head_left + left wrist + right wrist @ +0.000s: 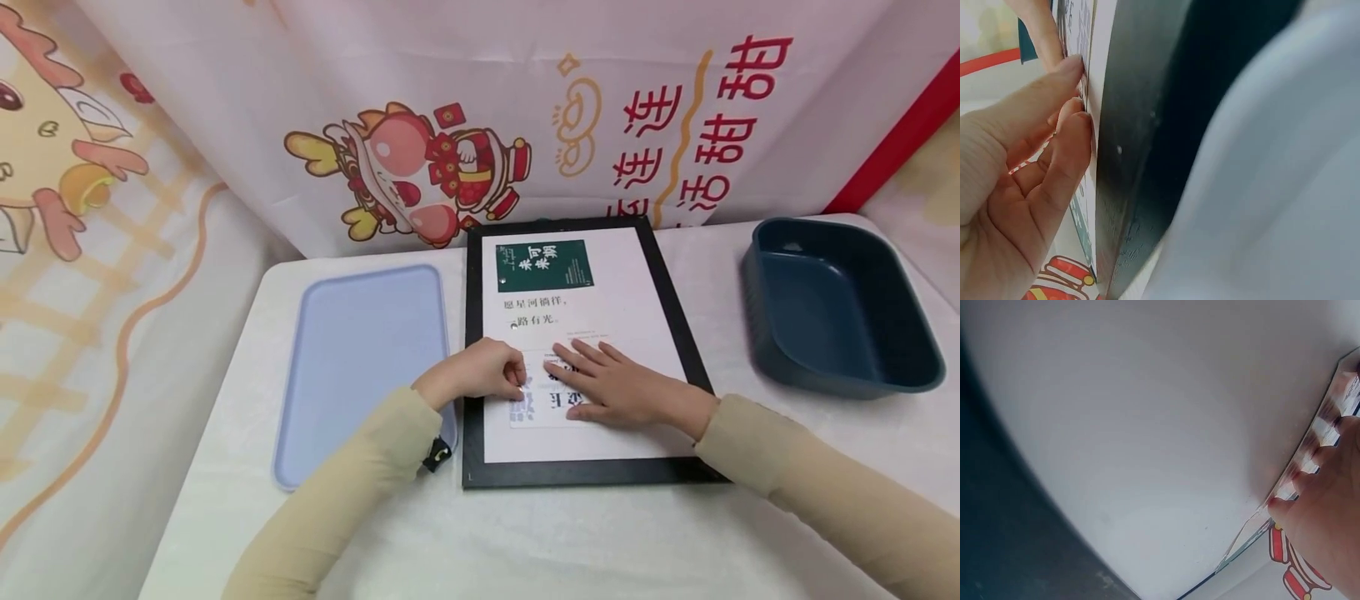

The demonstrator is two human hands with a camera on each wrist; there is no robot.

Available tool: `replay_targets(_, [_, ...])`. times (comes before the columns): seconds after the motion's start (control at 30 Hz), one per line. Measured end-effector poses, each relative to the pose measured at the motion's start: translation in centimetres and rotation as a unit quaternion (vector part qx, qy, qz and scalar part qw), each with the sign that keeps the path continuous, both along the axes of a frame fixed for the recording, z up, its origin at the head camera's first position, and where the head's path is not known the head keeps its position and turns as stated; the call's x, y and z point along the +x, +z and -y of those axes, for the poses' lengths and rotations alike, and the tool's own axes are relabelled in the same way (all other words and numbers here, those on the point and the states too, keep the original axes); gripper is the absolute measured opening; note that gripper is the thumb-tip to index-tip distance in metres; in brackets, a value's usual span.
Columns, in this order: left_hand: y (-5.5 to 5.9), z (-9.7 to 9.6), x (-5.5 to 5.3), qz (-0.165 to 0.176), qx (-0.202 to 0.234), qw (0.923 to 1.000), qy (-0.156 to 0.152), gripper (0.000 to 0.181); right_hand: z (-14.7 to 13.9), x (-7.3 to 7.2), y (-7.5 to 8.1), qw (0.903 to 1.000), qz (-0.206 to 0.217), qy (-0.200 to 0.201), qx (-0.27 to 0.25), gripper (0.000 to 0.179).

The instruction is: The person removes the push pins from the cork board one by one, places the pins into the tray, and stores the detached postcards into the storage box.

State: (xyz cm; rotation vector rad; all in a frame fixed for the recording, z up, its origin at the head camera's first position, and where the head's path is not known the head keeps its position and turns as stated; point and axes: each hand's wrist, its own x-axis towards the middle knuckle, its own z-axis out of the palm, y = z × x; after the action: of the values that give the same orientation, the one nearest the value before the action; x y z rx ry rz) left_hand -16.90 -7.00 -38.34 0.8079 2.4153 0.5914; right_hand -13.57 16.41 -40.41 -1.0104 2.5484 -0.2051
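Note:
A white board in a black frame (474,433) lies on the table. On its lower part is a card (528,407) with a blue building print and dark characters. My right hand (622,387) rests flat across that card with fingers spread, hiding much of it. At the card's left side is my left hand (487,369), its fingers bent. In the left wrist view, the thumb (1063,72) and fingertips press at the board's surface; I cannot tell whether something small is between them. Higher on the board is a dark green card (558,265) with white characters.
A light blue tray (360,350) lies left of the frame, close to the left forearm. To the right stands a deep dark blue basin (780,333). Behind the white-covered table (570,542) hangs a printed cloth (637,42). A small pin (514,326) shows on the board.

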Motion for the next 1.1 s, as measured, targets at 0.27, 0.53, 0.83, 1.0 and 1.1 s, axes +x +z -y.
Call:
replay_targets(0.27, [-0.3,0.3,-0.2,-0.007,0.015,0.9998,0.010,0.006,0.1,-0.1,0.0,1.0000,0.006,-0.002,-0.001,0.069])
replay_targets(0.53, [-0.1,0.0,-0.3,0.007,0.001,1.0000,0.003,0.007,0.0,-0.1,0.1,0.9999,0.010,-0.002,-0.003,0.069])
replay_targets(0.83, [0.8,-1.0,0.0,0.006,-0.075,0.9968,-0.026,0.009,-0.1,0.1,-0.2,0.9998,0.014,0.000,-0.012,0.069])
replay_targets(1.0, [1.5,-1.8,0.7,-0.035,-0.129,0.9907,-0.025,0.016,-0.1,0.1,-0.1,0.9998,0.015,-0.002,-0.013,0.069])
replay_targets(1.1, [1.8,-2.1,0.9,-0.055,-0.143,0.9878,-0.030,0.017,-0.1,0.1,-0.1,0.9998,0.014,-0.004,-0.012,0.069])
